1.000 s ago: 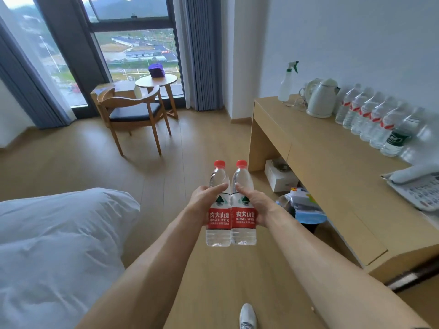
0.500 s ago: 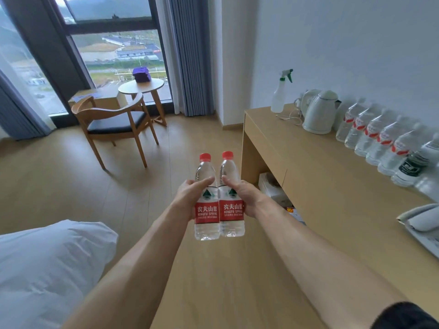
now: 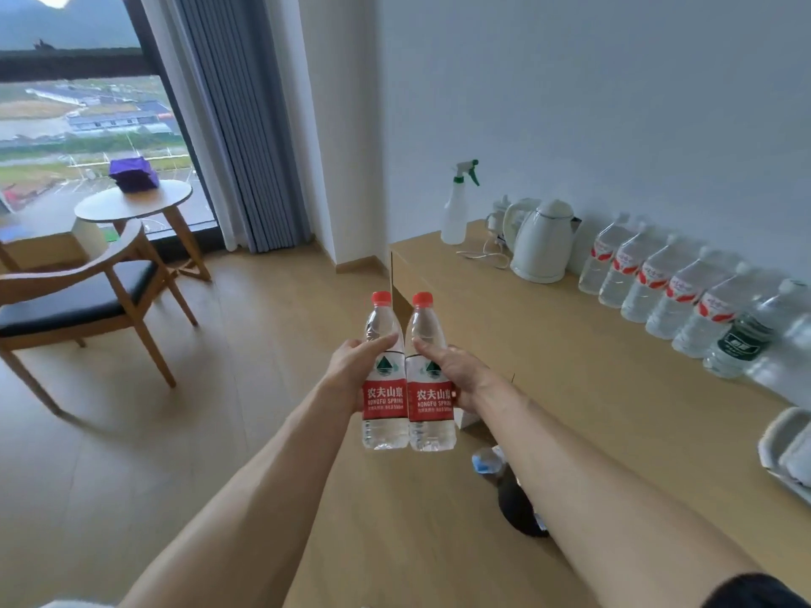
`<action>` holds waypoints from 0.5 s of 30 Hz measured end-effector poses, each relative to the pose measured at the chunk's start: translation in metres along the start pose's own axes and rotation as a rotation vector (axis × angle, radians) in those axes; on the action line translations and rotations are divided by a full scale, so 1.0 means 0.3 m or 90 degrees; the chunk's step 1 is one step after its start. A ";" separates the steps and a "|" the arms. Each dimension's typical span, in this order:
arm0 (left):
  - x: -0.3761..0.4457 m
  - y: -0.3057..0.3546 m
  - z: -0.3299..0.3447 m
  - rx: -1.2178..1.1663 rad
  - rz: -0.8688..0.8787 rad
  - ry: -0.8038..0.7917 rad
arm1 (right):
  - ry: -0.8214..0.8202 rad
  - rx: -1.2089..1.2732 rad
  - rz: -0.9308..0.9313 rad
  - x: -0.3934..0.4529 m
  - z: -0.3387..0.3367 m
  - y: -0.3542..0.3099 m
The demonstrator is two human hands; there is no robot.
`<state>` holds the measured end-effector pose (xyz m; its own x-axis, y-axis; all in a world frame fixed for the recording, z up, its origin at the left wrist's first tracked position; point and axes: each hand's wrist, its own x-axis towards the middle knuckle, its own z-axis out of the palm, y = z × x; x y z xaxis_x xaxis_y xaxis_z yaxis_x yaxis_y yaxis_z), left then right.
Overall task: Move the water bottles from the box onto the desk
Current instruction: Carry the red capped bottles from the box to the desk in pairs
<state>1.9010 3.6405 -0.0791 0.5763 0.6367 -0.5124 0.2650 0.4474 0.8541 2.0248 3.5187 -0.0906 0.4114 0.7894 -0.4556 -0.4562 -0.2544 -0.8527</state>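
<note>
Two clear water bottles with red caps and red labels stand upright side by side in the air in front of me. My left hand (image 3: 351, 370) grips the left bottle (image 3: 384, 401) around its middle. My right hand (image 3: 456, 375) grips the right bottle (image 3: 429, 401) the same way. Both bottles hang over the floor just left of the wooden desk (image 3: 570, 379). A row of several water bottles (image 3: 658, 287) stands along the wall at the back of the desk. The box is not in view.
A white kettle (image 3: 542, 243) and a spray bottle (image 3: 456, 208) stand at the desk's far end. A white telephone (image 3: 790, 449) sits at the right edge. A wooden chair (image 3: 87, 291) and a round table (image 3: 136, 204) stand by the window. Dark and blue items (image 3: 518, 502) lie under the desk.
The view has moved forward and turned right toward the desk; the bed has dropped out of sight. Both hands still hold the two bottles together, now closer to the desk's edge.
</note>
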 end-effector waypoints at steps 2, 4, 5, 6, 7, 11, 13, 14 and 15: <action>0.096 0.074 -0.002 0.007 -0.006 -0.041 | 0.033 0.010 -0.010 0.073 -0.002 -0.056; 0.186 0.149 0.003 0.028 0.001 -0.074 | 0.076 0.021 -0.033 0.139 -0.006 -0.109; 0.229 0.182 0.010 0.041 0.008 -0.089 | 0.094 0.024 -0.043 0.169 -0.011 -0.132; 0.269 0.209 0.022 0.056 0.012 -0.105 | 0.109 0.026 -0.050 0.195 -0.022 -0.152; 0.307 0.232 0.038 0.072 0.012 -0.122 | 0.123 0.027 -0.052 0.217 -0.035 -0.169; 0.443 0.295 0.125 0.111 -0.002 -0.191 | 0.201 0.029 -0.054 0.279 -0.119 -0.228; 0.509 0.318 0.185 0.110 -0.006 -0.224 | 0.236 0.012 -0.061 0.303 -0.171 -0.256; 0.539 0.331 0.220 0.115 -0.006 -0.242 | 0.253 0.006 -0.066 0.315 -0.198 -0.268; 0.571 0.343 0.257 0.125 -0.003 -0.260 | 0.273 0.003 -0.072 0.327 -0.229 -0.280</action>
<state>2.0865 3.7471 -0.0722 0.8221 0.3177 -0.4725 0.3869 0.2971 0.8729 2.1576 3.5792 -0.0813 0.7483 0.5088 -0.4256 -0.3927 -0.1772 -0.9024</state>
